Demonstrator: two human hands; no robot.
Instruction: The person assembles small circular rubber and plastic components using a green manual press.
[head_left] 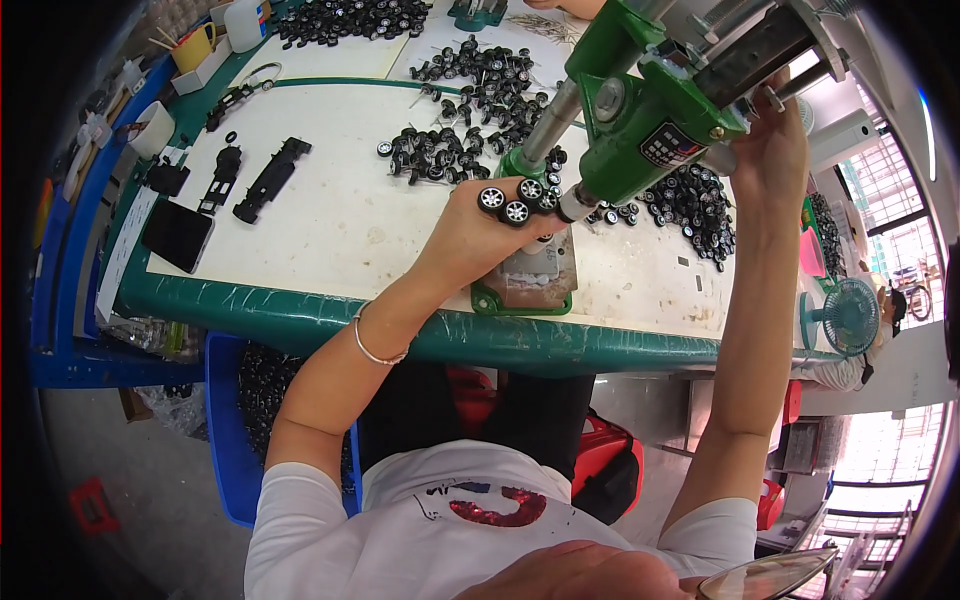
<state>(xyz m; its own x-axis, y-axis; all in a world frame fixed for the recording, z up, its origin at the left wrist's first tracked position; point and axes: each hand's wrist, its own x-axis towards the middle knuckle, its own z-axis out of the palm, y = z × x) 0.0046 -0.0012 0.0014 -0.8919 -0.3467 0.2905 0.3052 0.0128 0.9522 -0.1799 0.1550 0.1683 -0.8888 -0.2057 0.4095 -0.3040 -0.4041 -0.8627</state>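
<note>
A green bench press (640, 140) stands in front of me at the table's edge, with its metal base plate (545, 285) below the ram. My left hand (480, 225) is closed on several small black toy-car wheels (515, 212) with silver spokes, right beside the tip of the ram. The wheels bunch together at my fingers, and what lies under them is partly hidden. Raised at the upper right, my right hand (772, 145) is wrapped round the press handle (790, 92); some of its fingers are hidden.
Heaps of wheels on axles (480, 90) cover the table's middle and back, with another heap (695, 215) right of the press. Black toy-car chassis (272, 180) and a phone-like black slab (180, 235) lie left. A blue bin (228, 430) stands below the table.
</note>
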